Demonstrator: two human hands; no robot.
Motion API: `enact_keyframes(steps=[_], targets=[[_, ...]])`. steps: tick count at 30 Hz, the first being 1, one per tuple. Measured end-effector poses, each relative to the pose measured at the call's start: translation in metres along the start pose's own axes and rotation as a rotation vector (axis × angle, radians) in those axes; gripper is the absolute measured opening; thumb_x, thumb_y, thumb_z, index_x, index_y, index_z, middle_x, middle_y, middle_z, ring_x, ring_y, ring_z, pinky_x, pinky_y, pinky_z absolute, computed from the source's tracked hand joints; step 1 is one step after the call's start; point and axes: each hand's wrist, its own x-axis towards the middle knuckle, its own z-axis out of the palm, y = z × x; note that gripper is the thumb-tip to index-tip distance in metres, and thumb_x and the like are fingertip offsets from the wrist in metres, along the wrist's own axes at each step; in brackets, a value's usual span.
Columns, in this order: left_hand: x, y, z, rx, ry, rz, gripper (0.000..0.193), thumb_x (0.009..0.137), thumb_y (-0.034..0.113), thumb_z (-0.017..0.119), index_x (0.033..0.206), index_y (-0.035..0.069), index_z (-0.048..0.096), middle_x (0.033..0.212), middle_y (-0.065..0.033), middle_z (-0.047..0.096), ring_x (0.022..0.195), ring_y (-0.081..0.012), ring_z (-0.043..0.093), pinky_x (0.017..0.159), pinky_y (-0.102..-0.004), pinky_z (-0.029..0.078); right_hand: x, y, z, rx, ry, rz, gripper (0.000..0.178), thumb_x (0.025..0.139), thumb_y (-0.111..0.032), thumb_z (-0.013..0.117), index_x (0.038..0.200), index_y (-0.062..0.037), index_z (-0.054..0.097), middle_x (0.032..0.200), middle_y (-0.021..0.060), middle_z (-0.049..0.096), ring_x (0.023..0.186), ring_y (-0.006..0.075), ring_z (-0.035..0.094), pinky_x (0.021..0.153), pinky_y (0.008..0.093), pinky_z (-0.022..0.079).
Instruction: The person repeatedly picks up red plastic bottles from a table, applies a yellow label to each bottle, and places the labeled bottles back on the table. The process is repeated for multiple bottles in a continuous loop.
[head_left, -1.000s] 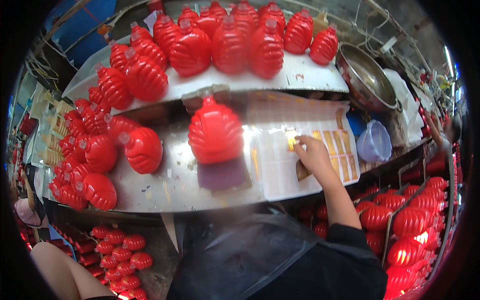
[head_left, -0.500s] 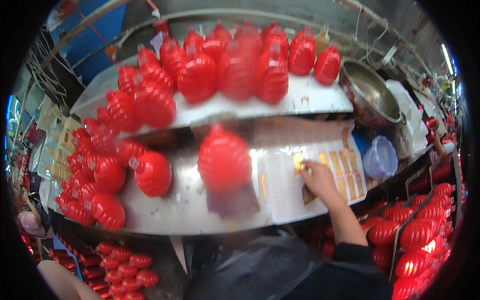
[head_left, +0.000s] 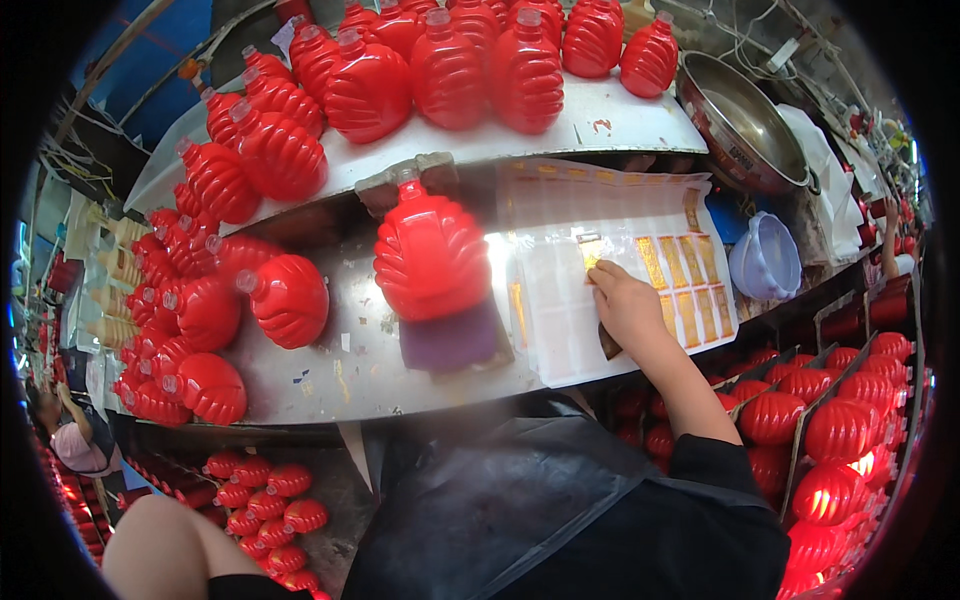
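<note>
My right hand (head_left: 632, 308) lies over a white backing sheet (head_left: 560, 345) on the bench, its fingers drawn together at the lower edge of a gold label (head_left: 592, 252). Rows of similar gold labels (head_left: 690, 290) run down the right part of the sheet. To the left of the sheet, a red ribbed bottle (head_left: 432, 255) with a clear neck rests on a purple pad (head_left: 450, 338), its neck against a grey block (head_left: 375, 190). Nothing touches that bottle. My left hand does not show.
Several red bottles stand on the white shelf (head_left: 640, 125) behind and crowd the bench's left side. A metal pan (head_left: 745, 120) and a lilac basin (head_left: 765, 258) are at the right. Racks of red bottles (head_left: 840, 430) sit below right. Another person (head_left: 80, 435) is far left.
The view has tipped down, so the bench and bottles appear higher in the picture. My right hand stays at the same gold label.
</note>
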Motion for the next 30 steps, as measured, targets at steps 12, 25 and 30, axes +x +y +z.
enact_keyframes(steps=[12, 25, 30], targets=[[-0.016, 0.002, 0.110, -0.656, 1.125, -0.536, 0.031, 0.106, 0.023, 0.051, 0.091, -0.002, 0.064, 0.091, -0.0220, 0.071, 0.077, -0.0302, 0.066, 0.070, -0.0394, 0.053, -0.089, -0.012, -0.002, -0.152, -0.192, -0.176, 0.049, 0.098, -0.029, 0.068, 0.141, -0.0062, 0.061, 0.152, 0.0113, 0.057, 0.074, 0.0266, 0.074, 0.065, 0.0395, 0.059], [0.017, -0.037, 0.201, -0.892, 0.236, -0.705, 0.048, 0.084, 0.008, 0.076, 0.131, 0.004, 0.069, 0.122, -0.0079, 0.068, 0.100, -0.0131, 0.062, 0.082, -0.0266, 0.050, -0.042, -0.045, -0.076, 0.644, -0.371, 0.010, 0.010, 0.094, -0.005, 0.073, 0.101, 0.0007, 0.077, 0.077, 0.0038, 0.073, 0.067, 0.0083, 0.066, 0.061, 0.0256, 0.051], [0.028, -0.044, 0.197, -1.145, 0.246, -0.744, 0.048, 0.088, 0.010, 0.077, 0.134, 0.002, 0.068, 0.113, -0.0038, 0.068, 0.095, -0.0107, 0.061, 0.077, -0.0256, 0.050, 0.027, -0.083, -0.129, 1.031, -0.563, 0.130, 0.014, 0.097, -0.008, 0.071, 0.102, 0.0030, 0.077, 0.084, 0.0010, 0.074, 0.066, 0.0024, 0.060, 0.058, 0.0204, 0.046]])
